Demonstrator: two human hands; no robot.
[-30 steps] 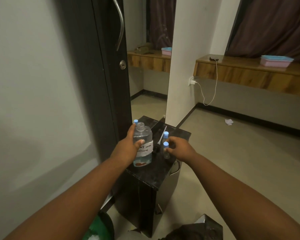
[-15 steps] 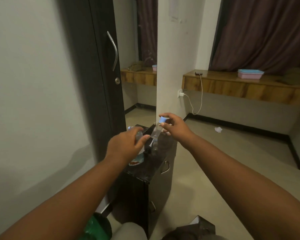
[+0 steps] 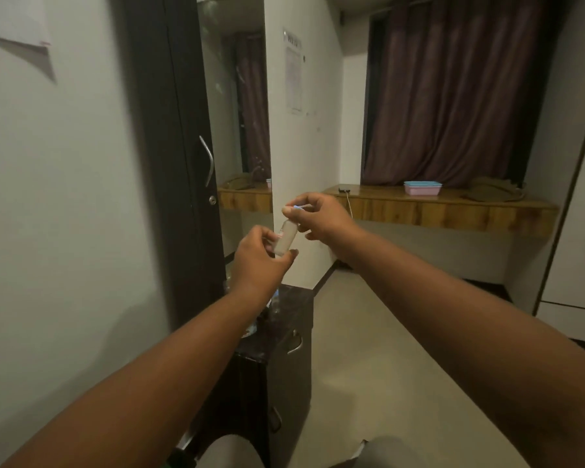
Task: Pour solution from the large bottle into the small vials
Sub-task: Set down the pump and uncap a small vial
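Head view: both hands are raised in front of the camera, above the dark cabinet that serves as the bench. The left hand is curled around the lower body of a small clear vial, fingers and thumb closed on it. The vial tilts, its top leaning up and to the right. The right hand pinches the vial's blue cap between thumb and forefinger at the upper end; whether the cap is on the vial or lifted free cannot be told. Only a sliver of blue shows between the fingertips. Below the left forearm, on the bench top, something clear with a blue spot stands, mostly hidden by the arm and blurred; the large bottle cannot be made out for certain. Behind, a wooden shelf runs along the wall under a dark curtain, carrying a pink and blue tray
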